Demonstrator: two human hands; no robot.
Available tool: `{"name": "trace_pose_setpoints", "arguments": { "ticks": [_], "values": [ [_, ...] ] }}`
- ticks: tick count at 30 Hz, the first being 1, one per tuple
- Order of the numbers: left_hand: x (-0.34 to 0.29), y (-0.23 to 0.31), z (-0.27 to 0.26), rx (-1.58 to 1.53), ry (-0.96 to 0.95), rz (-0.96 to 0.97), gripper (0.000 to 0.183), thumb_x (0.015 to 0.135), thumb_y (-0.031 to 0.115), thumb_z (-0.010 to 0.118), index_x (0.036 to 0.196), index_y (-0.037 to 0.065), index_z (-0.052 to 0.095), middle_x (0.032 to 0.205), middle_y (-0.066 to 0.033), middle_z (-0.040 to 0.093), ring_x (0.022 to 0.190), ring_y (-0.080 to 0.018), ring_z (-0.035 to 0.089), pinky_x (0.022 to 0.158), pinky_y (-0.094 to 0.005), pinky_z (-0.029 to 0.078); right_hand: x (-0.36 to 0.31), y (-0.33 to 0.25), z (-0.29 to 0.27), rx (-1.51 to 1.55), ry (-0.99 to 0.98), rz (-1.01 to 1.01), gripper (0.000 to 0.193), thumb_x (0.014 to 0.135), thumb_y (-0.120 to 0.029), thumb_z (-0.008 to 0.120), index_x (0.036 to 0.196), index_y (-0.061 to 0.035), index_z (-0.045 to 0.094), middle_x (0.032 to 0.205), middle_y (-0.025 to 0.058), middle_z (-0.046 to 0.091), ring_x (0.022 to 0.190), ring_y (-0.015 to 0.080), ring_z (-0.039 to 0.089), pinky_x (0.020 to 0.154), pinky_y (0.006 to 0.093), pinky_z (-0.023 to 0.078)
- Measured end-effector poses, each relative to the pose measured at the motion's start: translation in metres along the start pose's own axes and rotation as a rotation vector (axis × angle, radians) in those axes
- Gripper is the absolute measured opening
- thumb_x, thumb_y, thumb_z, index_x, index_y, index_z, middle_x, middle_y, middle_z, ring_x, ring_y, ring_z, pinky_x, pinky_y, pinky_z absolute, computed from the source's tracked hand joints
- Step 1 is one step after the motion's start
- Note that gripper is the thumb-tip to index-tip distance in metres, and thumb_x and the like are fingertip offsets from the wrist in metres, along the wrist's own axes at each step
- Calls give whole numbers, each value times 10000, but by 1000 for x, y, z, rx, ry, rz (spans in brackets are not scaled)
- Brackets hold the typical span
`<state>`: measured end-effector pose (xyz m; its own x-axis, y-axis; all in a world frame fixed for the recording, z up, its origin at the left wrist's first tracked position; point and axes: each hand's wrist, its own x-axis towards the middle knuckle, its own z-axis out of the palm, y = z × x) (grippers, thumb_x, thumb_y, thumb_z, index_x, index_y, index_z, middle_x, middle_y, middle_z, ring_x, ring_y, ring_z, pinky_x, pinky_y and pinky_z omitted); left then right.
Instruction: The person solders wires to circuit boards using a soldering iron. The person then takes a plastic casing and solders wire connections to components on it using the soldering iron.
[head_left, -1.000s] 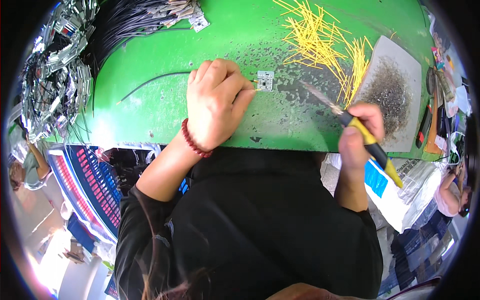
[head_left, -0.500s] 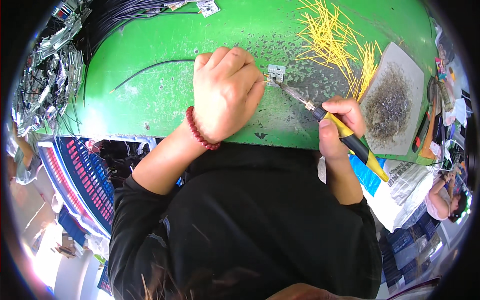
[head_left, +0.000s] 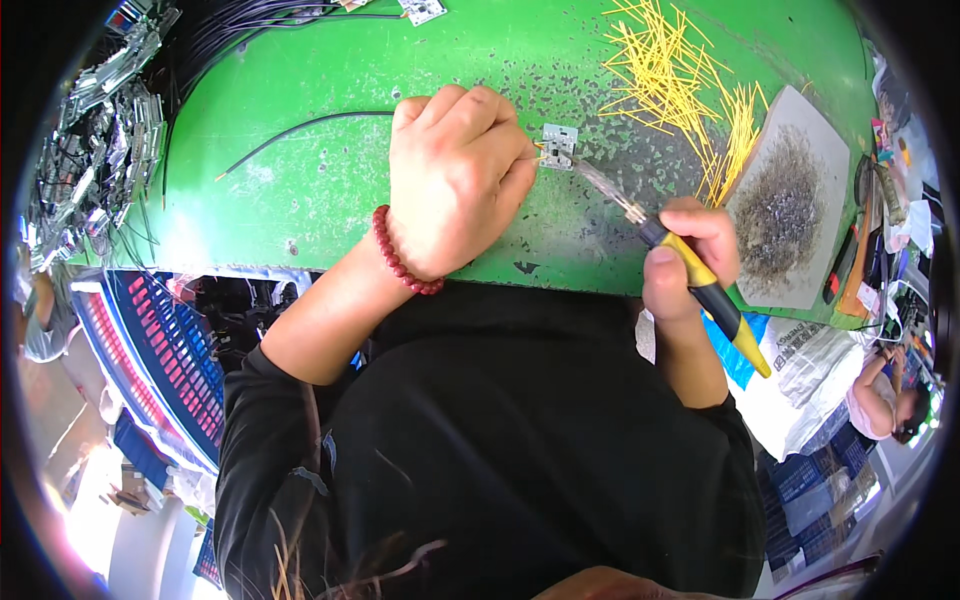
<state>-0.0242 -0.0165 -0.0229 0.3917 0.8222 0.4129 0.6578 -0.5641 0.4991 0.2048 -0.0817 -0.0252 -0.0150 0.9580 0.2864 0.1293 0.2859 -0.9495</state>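
Note:
A small white circuit board (head_left: 559, 147) lies on the green tabletop, just right of my left hand (head_left: 455, 180). That hand is closed around a black cable (head_left: 300, 132), whose free end trails off to the left; the cable's other end comes out at my fingertips against the board's left edge. My right hand (head_left: 690, 262) grips a yellow-and-black soldering iron (head_left: 715, 300) like a pen. Its metal tip points up and left, at the board's right side; whether it touches is unclear. A red bead bracelet circles my left wrist.
Thin yellow sticks of solder wire (head_left: 670, 75) lie loose at the far right. Beside them is a grey slab (head_left: 785, 210) with dark residue. Black cables (head_left: 215, 45) and many finished-looking boards (head_left: 95, 165) crowd the left edge. Hand tools (head_left: 862, 245) lie at the right rim.
My right hand has drawn the soldering iron slightly to the right, so its tip moved from the middle of the board toward its right edge. My left hand stays nearly still.

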Motion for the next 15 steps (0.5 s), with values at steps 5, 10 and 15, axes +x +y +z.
{"name": "trace_pose_setpoints", "arguments": {
  "ticks": [5, 10, 15],
  "values": [
    [2, 2, 3, 13, 7, 17, 120, 651, 85, 739, 691, 126, 633, 826, 13, 577, 762, -190, 548, 701, -344, 366, -11, -1, -14, -20, 85, -35, 341, 835, -242, 729, 996, 2, 555, 840, 84, 551, 664, 103, 460, 583, 239, 348],
    [15, 15, -10, -3, -105, -8, 134, 655, 82, 758, 748, 118, 669, 861, -1, 631, 829, -206, 588, 766, -345, 406, -9, 5, -44, -73, 256, -137, 320, 824, -221, 703, 972, 14, 544, 865, 91, 561, 701, 116, 483, 618, 248, 386],
    [70, 42, 24, -53, -204, 150, 131, 704, 148, 747, 773, 88, 653, 847, -48, 630, 834, -260, 615, 742, -382, 452, -9, 13, -76, -168, 433, -157, 275, 803, -189, 661, 957, 8, 547, 854, 79, 551, 712, 113, 470, 654, 247, 379]
  ]
}}
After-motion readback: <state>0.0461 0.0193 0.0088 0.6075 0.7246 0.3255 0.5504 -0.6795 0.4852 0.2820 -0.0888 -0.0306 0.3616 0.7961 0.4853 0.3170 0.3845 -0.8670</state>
